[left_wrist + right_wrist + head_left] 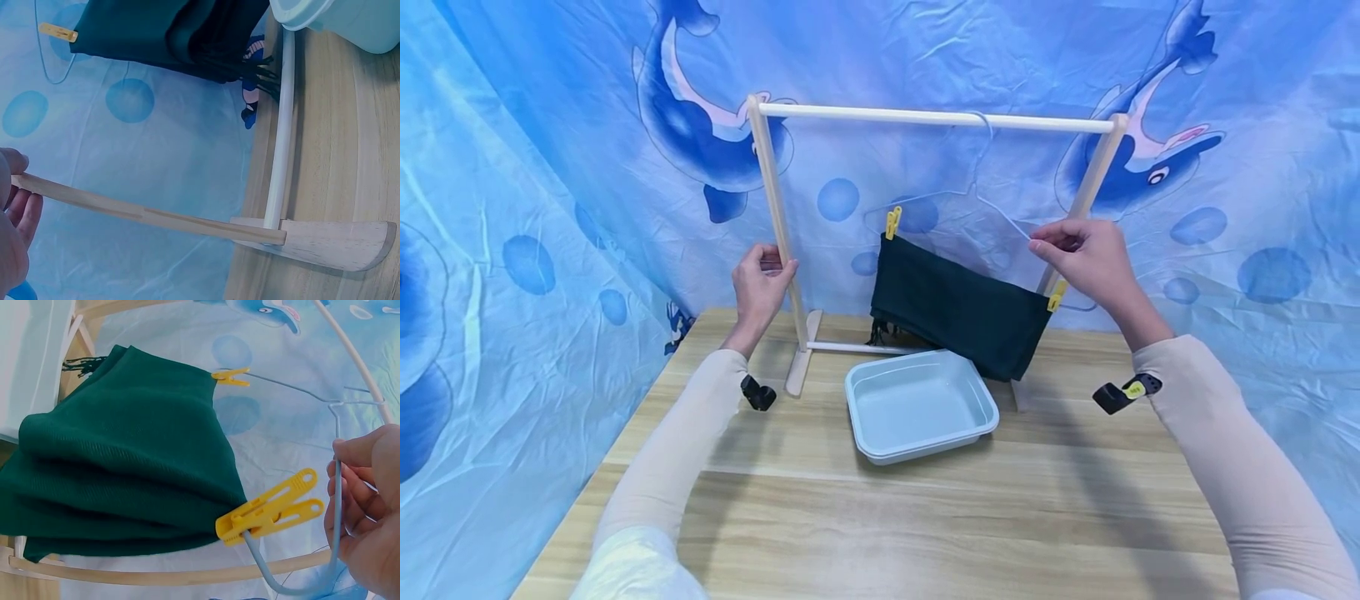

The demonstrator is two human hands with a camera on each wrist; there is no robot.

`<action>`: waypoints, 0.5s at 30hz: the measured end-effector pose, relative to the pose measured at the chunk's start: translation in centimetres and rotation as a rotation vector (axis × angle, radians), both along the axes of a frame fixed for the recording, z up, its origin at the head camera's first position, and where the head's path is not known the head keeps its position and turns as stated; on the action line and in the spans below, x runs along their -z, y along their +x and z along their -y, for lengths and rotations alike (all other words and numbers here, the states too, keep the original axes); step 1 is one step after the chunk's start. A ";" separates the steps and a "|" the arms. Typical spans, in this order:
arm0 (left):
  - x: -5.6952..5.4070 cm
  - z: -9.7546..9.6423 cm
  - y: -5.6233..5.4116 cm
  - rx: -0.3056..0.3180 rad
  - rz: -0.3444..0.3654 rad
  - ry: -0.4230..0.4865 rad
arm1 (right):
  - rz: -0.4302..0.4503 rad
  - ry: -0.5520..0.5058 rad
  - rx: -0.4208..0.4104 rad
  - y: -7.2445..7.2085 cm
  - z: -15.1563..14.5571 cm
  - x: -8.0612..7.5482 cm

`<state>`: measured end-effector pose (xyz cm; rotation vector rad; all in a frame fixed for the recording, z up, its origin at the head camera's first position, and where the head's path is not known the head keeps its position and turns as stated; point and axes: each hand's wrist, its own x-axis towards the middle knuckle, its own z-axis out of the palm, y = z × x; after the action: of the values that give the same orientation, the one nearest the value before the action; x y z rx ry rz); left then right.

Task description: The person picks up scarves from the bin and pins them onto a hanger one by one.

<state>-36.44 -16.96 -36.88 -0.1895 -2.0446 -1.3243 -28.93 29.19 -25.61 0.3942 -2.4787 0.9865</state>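
A light blue wire hanger hangs by its hook from the top rail of a wooden rack. Pinched in my right hand is the hanger's sloping right arm, also visible in the right wrist view. A folded dark green scarf with a fringe hangs from the hanger. Two yellow clothespins hold its corners, one clothespin at the left and another clothespin at the right. My left hand grips the rack's left post between thumb and fingers.
A pale blue plastic basin stands on the wooden table in front of the rack, just below the scarf's lower edge. The rack's left foot rests on the table. Behind everything hangs a blue cloth backdrop with dolphins.
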 end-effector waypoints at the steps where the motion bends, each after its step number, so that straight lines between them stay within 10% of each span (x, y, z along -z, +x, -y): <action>1: 0.0 0.0 0.0 -0.003 0.003 -0.002 | 0.002 0.003 0.000 -0.1 0.0 0.1; 15: 0.8 0.8 1.2 0.041 0.024 -0.026 | -0.041 -0.207 -0.035 3.4 0.0 1.1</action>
<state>-35.28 -17.78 -37.65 -0.2296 -2.0896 -1.3311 -25.50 29.18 -26.68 0.3878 -2.3125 1.2227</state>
